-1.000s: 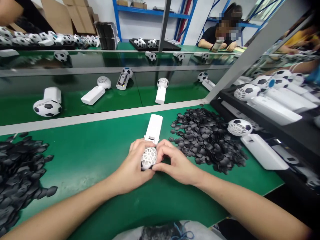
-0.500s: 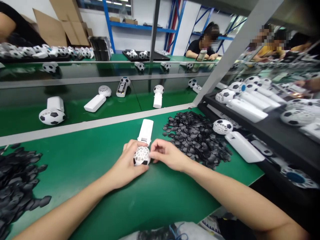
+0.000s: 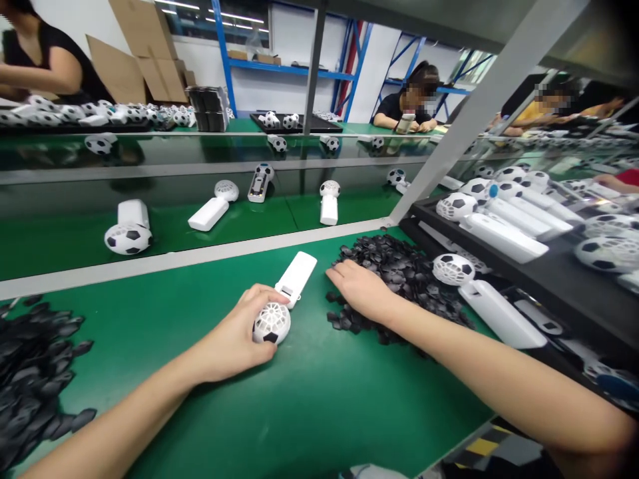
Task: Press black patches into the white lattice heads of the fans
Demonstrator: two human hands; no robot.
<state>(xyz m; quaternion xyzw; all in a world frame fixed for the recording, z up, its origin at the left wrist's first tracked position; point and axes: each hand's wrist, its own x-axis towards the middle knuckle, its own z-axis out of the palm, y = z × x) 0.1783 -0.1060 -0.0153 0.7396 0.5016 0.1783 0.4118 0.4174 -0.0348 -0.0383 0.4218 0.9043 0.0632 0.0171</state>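
Observation:
My left hand (image 3: 234,332) is closed round the round head of a white handheld fan (image 3: 272,322), patterned like a soccer ball with a slotted grille and black patches. Its white handle (image 3: 299,273) lies on the green table, pointing away to the upper right. My right hand (image 3: 362,289) is apart from the fan, at the left edge of a pile of small black patches (image 3: 399,266). Its fingers stretch down to the left, close together; the thumb is hidden beneath the hand.
Another heap of black pieces (image 3: 34,372) lies at left. Several similar fans (image 3: 128,238) rest on the green surface behind a pale rail (image 3: 200,256). A black tray (image 3: 529,266) at right holds more fans beside a slanting metal post (image 3: 479,113). Several people work beyond.
My right hand has left the fan and moved right to the black pieces. The left hand keeps hold of the fan, now slightly further left, its handle turned more to the right.

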